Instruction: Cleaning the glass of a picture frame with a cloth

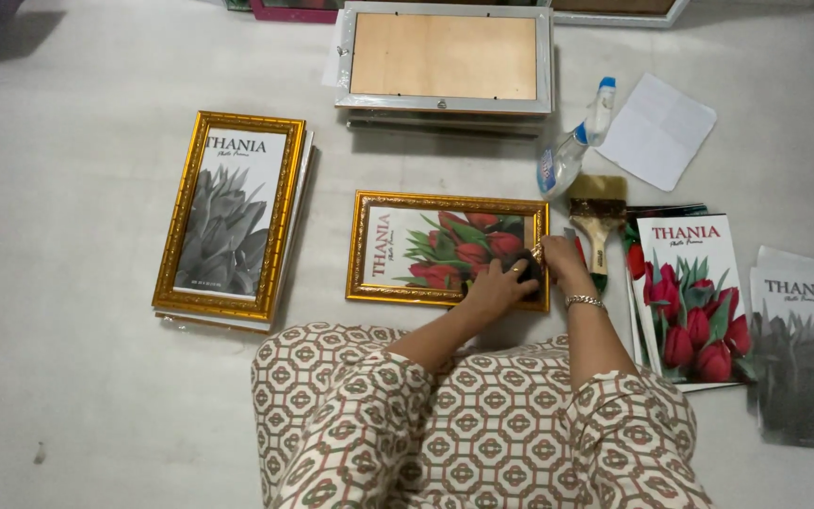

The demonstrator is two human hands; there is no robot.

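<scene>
Item: gold frame (448, 249), tulip print, on floor (68, 377), 12 o'clock of my knees. Left hand (499, 286) presses dark cloth (526, 267) on glass; right hand (560, 256) pinches frame's 3 o'clock edge. I advise: steady frame, short even strokes.

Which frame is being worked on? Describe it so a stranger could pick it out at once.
Start from the grey floor where the person sits. Straight ahead of the knees lies a gold frame set sideways, with both hands on its right end: left hand, right hand. Unlike the upright gold frame to the left, which shows a grey picture, this one shows red tulips.
</scene>
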